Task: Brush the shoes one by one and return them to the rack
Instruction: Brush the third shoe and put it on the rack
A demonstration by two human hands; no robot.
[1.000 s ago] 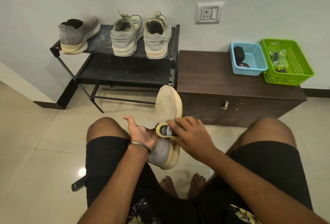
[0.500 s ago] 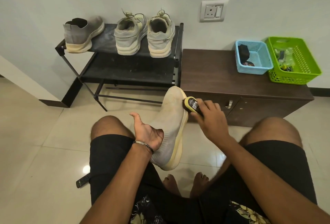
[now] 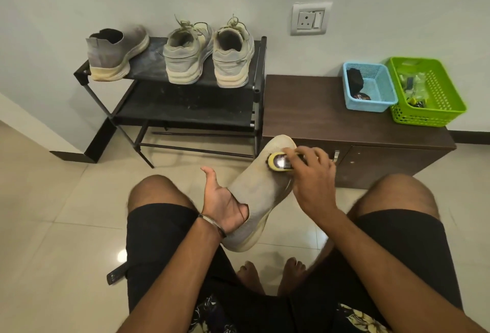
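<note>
The grey slip-on shoe (image 3: 258,189) is held between the knees, toe toward the rack (image 3: 185,110); the left hand (image 3: 222,200) has its fingers tucked inside the shoe's opening, and the right hand (image 3: 313,173) grasps the yellow brush (image 3: 278,162) against the toe. Three shoes stand on the rack's top shelf.

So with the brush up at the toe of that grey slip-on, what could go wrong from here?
1. The left hand sits inside the collar of the grey knit slip-on shoe, thumb free, so hard strokes from the yellow-edged brush in the right hand might twist the shoe loose.
2. The toe hangs near the dark brown wooden cabinet; a long stroke could knock it.
3. A dark flat object lies on the floor by the left leg and could get stepped on.
</note>
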